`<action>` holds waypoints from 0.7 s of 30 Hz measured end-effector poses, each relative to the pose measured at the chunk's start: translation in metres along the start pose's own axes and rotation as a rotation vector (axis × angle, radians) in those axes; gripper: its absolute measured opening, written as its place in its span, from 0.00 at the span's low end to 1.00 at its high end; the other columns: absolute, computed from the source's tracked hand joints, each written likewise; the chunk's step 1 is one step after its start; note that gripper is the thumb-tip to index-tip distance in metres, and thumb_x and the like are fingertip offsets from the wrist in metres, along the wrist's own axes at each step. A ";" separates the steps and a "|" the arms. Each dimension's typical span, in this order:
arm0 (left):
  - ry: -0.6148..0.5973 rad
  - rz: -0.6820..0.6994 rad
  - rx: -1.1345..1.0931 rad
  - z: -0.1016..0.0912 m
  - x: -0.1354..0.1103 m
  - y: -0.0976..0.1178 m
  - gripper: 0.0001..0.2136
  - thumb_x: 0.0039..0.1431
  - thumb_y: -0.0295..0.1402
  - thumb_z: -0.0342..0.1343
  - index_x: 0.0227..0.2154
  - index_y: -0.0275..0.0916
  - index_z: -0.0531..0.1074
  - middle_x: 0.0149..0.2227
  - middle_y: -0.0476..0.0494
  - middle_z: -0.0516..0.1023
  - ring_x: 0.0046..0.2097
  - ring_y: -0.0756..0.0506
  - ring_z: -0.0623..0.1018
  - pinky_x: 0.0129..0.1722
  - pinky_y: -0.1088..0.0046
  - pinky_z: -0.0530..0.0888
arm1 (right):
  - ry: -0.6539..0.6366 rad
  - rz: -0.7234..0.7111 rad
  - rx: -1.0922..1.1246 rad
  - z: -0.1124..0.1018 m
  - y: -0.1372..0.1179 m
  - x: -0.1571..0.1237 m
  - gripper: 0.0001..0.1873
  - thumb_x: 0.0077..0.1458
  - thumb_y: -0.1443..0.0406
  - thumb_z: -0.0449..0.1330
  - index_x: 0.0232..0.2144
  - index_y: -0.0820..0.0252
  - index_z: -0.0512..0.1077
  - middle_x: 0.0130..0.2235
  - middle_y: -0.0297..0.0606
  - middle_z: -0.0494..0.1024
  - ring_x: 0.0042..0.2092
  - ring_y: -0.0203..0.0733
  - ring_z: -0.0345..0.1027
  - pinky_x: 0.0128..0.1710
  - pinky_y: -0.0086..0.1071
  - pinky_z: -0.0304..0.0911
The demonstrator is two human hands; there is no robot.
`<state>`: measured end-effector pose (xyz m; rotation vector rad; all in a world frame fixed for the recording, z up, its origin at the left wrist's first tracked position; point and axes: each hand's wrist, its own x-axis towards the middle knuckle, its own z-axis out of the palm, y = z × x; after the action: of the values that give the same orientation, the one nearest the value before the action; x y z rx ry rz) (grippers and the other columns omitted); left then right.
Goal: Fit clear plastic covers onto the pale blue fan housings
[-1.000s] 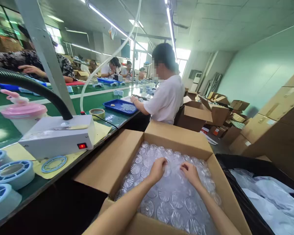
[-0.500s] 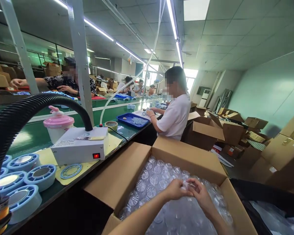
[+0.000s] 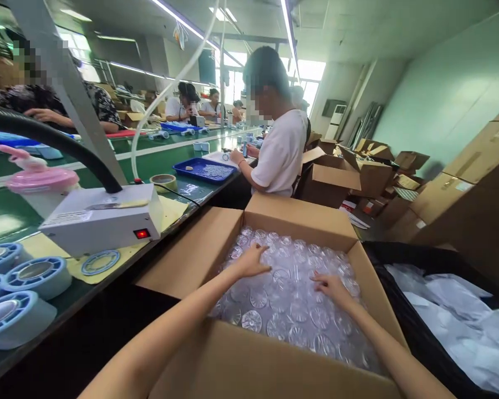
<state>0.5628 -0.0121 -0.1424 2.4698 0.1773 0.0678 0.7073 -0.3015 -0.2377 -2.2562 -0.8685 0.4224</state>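
An open cardboard box (image 3: 303, 219) is in front of me, filled with rows of clear round plastic pieces (image 3: 258, 299) with ribbed faces. My left hand (image 3: 253, 260) is over the left part of the pieces, thumb and fingers apart, with nothing seen in it. Across from it, my right hand (image 3: 330, 287) hovers over or touches the pieces on the right side, its fingers stretched out and holding nothing visible. Whether the fingertips press on the plastic is hard to make out.
On the green bench at left stand a white machine (image 3: 103, 219) with a black hose, blue-rimmed rolls (image 3: 37, 277), a tape roll (image 3: 163, 183) and a blue tray (image 3: 205, 169). A co-worker (image 3: 280, 138) works beyond the box. A black-lined bin (image 3: 441, 299) holds white sheets at right.
My hands were together, fingering a small clear piece; now they are apart and without it, left hand to the left. The view has shifted, showing more of the box and bin.
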 end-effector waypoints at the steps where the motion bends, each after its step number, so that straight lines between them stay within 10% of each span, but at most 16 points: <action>1: -0.086 0.039 0.024 0.008 -0.003 -0.001 0.18 0.63 0.37 0.56 0.54 0.37 0.68 0.58 0.37 0.68 0.55 0.39 0.72 0.54 0.51 0.71 | 0.019 0.005 -0.012 0.000 0.000 0.005 0.12 0.61 0.61 0.61 0.45 0.63 0.73 0.49 0.42 0.76 0.49 0.45 0.72 0.49 0.46 0.68; 7: -0.365 0.175 0.132 0.026 0.008 -0.013 0.15 0.62 0.35 0.57 0.50 0.37 0.71 0.57 0.38 0.70 0.55 0.39 0.73 0.55 0.51 0.70 | 0.175 0.033 -0.065 -0.014 0.000 0.021 0.12 0.63 0.60 0.59 0.44 0.63 0.72 0.45 0.40 0.76 0.43 0.42 0.73 0.44 0.42 0.71; 21: -0.180 0.065 0.135 0.040 0.022 -0.028 0.14 0.64 0.36 0.54 0.49 0.35 0.70 0.50 0.39 0.74 0.48 0.43 0.76 0.48 0.58 0.75 | 0.396 -0.091 0.170 -0.036 -0.012 0.021 0.12 0.63 0.60 0.59 0.43 0.63 0.72 0.42 0.38 0.76 0.39 0.39 0.73 0.39 0.37 0.72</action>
<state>0.5850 -0.0116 -0.1914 2.5994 0.0244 -0.1434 0.7349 -0.2971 -0.2046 -2.0370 -0.6951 0.0025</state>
